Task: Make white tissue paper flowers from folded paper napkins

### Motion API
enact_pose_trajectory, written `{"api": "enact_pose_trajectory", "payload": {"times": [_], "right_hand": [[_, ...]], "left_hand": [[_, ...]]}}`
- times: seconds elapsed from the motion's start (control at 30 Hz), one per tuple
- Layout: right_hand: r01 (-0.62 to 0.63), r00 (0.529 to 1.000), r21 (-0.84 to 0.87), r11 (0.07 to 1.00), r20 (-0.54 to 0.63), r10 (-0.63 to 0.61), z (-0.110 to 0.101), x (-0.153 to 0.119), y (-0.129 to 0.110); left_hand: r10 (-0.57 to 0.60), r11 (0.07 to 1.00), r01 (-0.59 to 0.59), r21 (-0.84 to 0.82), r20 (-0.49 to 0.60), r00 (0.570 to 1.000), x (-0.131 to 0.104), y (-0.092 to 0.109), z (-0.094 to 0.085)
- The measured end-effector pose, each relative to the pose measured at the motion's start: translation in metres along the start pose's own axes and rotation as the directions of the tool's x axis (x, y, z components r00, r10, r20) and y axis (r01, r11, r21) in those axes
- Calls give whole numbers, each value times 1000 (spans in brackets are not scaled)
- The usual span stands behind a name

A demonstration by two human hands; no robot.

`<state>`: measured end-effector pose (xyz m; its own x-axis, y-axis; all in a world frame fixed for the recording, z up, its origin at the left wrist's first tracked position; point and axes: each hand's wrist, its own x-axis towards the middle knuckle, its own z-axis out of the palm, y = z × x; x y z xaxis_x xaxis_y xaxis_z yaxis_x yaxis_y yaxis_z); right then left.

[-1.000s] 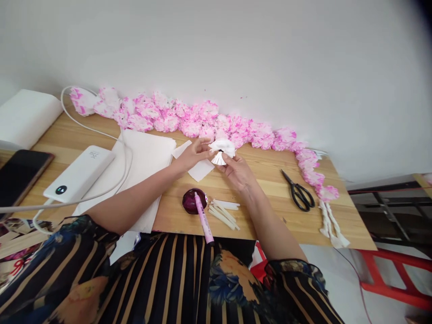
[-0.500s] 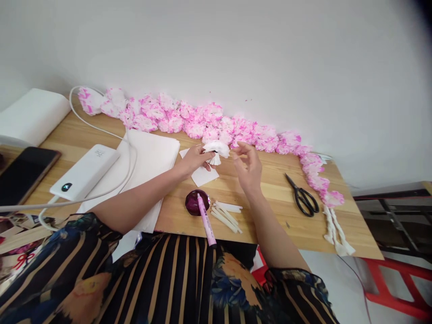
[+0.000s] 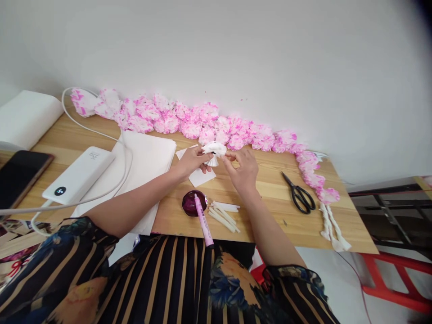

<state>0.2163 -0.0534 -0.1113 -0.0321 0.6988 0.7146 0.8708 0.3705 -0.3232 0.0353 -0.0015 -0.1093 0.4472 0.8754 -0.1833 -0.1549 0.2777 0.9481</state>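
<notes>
Fingers of my left hand (image 3: 195, 161) are closed round the gathered middle of a white paper flower (image 3: 215, 148), whose pleated lower end fans out below. From the right, my right hand (image 3: 242, 167) pinches the flower's edge between thumb and forefinger. Under the flower lie small white paper pieces (image 3: 201, 177). A pink marker (image 3: 204, 221) leans across a dark purple round dish (image 3: 191, 204) nearer my body. Beside it are several white sticks (image 3: 224, 216).
Pink-and-white paper flowers (image 3: 165, 118) run along the wall. Black scissors (image 3: 299, 193) lie at the right. On the left are a paper stack (image 3: 145, 148), a white power bank (image 3: 79, 173) with a cable, a phone (image 3: 22, 177) and a white roll (image 3: 30, 117).
My right hand has come in leftward, and its fingers have closed on the flower's edge. The left hand keeps its hold. The whole view has shifted slightly.
</notes>
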Motion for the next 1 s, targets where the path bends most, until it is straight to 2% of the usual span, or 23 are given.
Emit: {"api": "enact_pose_trajectory", "payload": {"times": [0.2,0.47,0.67,0.77,1.0], "right_hand": [[27,1000,17,999,-3,-27,2,-1,-2],[171,985,-6,985,7,-171,1,-1,-2],[381,919,-17,925,118,-376,-6,3,2],[330,938,3,944,111,-328,-6,3,4],[74,991,26,997,106,-77,-4,1,2]], "left_hand": [[-5,1000,4,15,64,998,-2,-2,0],[-42,993,54,-100,114,993,0,-5,-2],[-183,955,189,-227,48,982,1,3,-2],[-160,962,166,-217,43,986,1,5,-3],[-24,995,28,-95,39,999,2,-2,-4]]}}
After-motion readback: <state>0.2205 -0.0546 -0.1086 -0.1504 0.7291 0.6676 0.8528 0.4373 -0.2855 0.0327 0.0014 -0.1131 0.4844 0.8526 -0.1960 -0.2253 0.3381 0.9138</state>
